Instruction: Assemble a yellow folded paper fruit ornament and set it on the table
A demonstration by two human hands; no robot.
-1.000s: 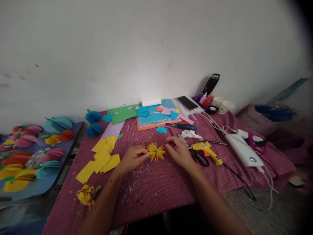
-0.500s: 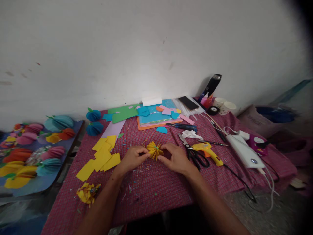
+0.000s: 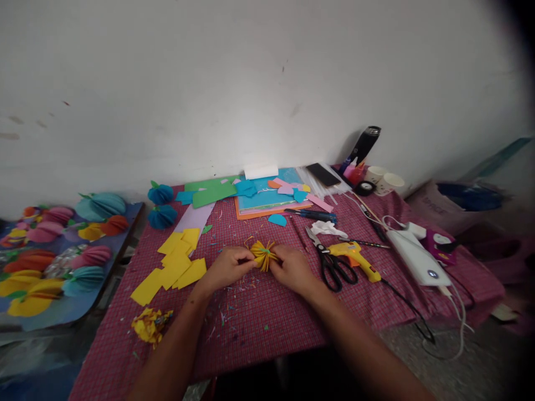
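Between my two hands is a small yellow folded-paper pumpkin (image 3: pixel 263 255) with a green centre, its pleats fanned outward. My left hand (image 3: pixel 229 267) pinches its left edge between thumb and fingers. From the other side, my right hand (image 3: pixel 292 268) has its fingers closed on the right edge; its fingertips are partly hidden. Yellow paper pieces (image 3: pixel 178 259) lie spread to the left of my left hand. Black-handled scissors (image 3: pixel 332 267) and a yellow glue gun (image 3: pixel 355 257) rest to the right of my right hand.
Two blue paper pumpkins (image 3: pixel 161 217) stand at the table's back left. A crumpled yellow paper clump (image 3: pixel 151 326) sits near the front left. A white power bank (image 3: pixel 418 257) with cables lies at right. Finished paper pumpkins fill a blue board (image 3: pixel 79 309) beside the table.
My right hand has closed in on the pumpkin, its thumb now tucked against the pleats. The pumpkin has turned slightly. My left hand keeps its pinch.
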